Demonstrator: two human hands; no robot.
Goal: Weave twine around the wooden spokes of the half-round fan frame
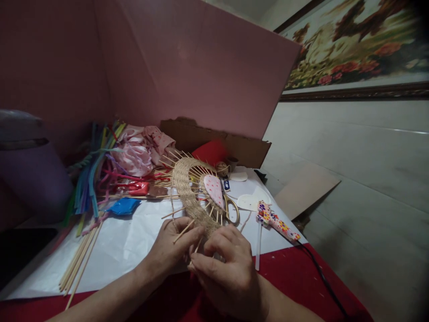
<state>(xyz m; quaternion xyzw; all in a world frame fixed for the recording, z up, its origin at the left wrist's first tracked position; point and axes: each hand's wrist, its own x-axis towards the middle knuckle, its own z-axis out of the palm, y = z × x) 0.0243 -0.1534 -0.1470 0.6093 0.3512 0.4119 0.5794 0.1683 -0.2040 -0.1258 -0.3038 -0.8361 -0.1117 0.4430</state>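
A half-round piece woven from twine over wooden sticks is held up above the table's near edge, its stick ends fanning outward. At its inner side sits a pink patch with red dots. My left hand is closed on the lower left of the weaving, with a stick poking out past the thumb. Close beside it, my right hand pinches near the bottom end of the weaving, at a stick tip. A strand of twine hangs near my left hand. The fingertips partly hide the lowest weave.
Gold-handled scissors lie behind the weaving. A flower-patterned glue gun rests at right, its cord trailing forward. Loose sticks, a blue packet, pipe cleaners and pink cloth are at left.
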